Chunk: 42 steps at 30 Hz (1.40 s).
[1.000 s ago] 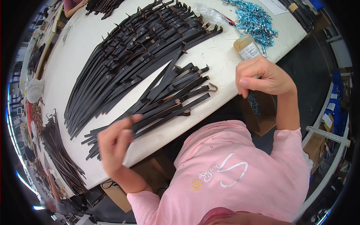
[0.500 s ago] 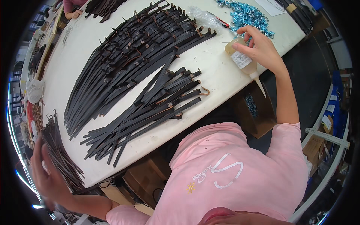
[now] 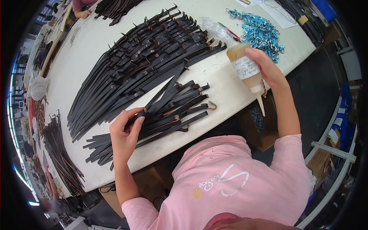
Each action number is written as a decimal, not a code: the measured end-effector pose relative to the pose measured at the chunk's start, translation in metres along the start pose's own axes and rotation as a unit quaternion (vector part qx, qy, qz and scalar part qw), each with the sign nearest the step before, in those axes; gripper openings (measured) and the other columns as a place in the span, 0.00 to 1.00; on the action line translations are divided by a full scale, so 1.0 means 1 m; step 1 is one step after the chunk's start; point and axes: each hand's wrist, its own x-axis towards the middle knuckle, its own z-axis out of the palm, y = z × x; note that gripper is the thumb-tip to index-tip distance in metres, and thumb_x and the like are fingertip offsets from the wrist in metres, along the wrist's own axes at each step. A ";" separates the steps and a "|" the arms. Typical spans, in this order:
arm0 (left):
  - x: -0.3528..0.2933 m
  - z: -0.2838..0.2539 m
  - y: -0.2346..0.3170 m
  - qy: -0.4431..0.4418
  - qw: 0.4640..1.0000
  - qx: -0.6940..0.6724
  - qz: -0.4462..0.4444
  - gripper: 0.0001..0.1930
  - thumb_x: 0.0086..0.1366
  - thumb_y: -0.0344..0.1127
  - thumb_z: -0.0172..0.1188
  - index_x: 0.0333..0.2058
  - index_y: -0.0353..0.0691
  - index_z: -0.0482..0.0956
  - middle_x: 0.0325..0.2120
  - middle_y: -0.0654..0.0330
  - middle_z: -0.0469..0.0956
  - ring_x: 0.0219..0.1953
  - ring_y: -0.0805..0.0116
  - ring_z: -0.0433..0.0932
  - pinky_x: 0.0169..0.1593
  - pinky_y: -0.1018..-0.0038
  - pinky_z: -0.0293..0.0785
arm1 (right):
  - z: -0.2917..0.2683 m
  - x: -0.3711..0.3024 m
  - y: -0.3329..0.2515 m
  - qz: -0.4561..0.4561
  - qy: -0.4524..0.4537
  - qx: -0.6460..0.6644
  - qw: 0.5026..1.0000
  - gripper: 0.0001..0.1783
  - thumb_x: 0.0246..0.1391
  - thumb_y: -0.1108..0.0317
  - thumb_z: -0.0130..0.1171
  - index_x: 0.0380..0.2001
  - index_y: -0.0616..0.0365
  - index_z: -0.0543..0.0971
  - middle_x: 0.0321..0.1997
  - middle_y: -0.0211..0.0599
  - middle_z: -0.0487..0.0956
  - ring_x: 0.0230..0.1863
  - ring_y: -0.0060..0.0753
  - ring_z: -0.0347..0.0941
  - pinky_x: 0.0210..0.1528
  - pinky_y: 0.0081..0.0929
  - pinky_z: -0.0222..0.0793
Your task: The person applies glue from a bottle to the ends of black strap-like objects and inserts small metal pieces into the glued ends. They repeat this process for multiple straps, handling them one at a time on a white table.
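Observation:
My right hand [image 3: 267, 67] grips a glue bottle [image 3: 245, 69] of yellowish liquid, tipped so its thin pale nozzle points down over the table's near edge. The bottle has a white label. My left hand [image 3: 125, 128] pinches the end of a black strap [image 3: 145, 112] between thumb and fingers, above the smaller pile of black straps [image 3: 168, 124]. Beyond that pile, a large fanned bundle of black straps [image 3: 126, 69] covers the middle of the white table [image 3: 218, 90]. Many of its far ends are folded over, with brown edges showing.
Blue metal clasps and rings [image 3: 258, 32] lie heaped at the far right, near a clear plastic bag [image 3: 214, 28] and a red-handled tool [image 3: 230, 32]. Dark thin strips [image 3: 61, 153] hang over the left edge. Another person's hand [image 3: 83, 14] rests at the far left. A cardboard box [image 3: 266, 132] stands below the table.
My left hand has come in from the far left to the strap pile and taken hold of a strap end. The glue bottle in my right hand is raised slightly and tipped more upright, nozzle down.

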 end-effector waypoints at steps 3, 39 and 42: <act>0.008 -0.002 -0.001 0.048 0.999 -0.008 0.006 0.09 0.65 0.24 0.64 0.44 0.37 0.85 0.28 0.66 0.76 0.25 0.83 0.63 0.26 0.83 0.56 | 0.035 0.016 -0.005 -0.034 0.007 0.165 0.986 0.29 0.67 0.47 0.49 0.59 0.61 0.72 0.46 0.52 0.83 0.39 0.31 0.84 0.35 0.27 0.84; 0.005 -0.036 -0.044 0.128 0.978 -0.163 0.016 0.12 0.66 0.28 0.63 0.48 0.37 0.84 0.30 0.68 0.79 0.30 0.84 0.68 0.33 0.84 0.64 | 0.077 0.021 -0.068 -0.110 -0.033 0.256 0.960 0.34 0.68 0.46 0.48 0.60 0.69 0.70 0.50 0.63 0.80 0.44 0.50 0.83 0.45 0.38 0.83; 0.017 -0.022 -0.053 0.093 0.971 -0.217 0.022 0.13 0.67 0.30 0.64 0.49 0.36 0.83 0.30 0.67 0.80 0.32 0.82 0.72 0.38 0.82 0.70 | 0.068 0.008 -0.083 -0.141 -0.043 0.230 0.962 0.37 0.68 0.44 0.48 0.64 0.69 0.67 0.53 0.63 0.78 0.51 0.55 0.81 0.50 0.43 0.81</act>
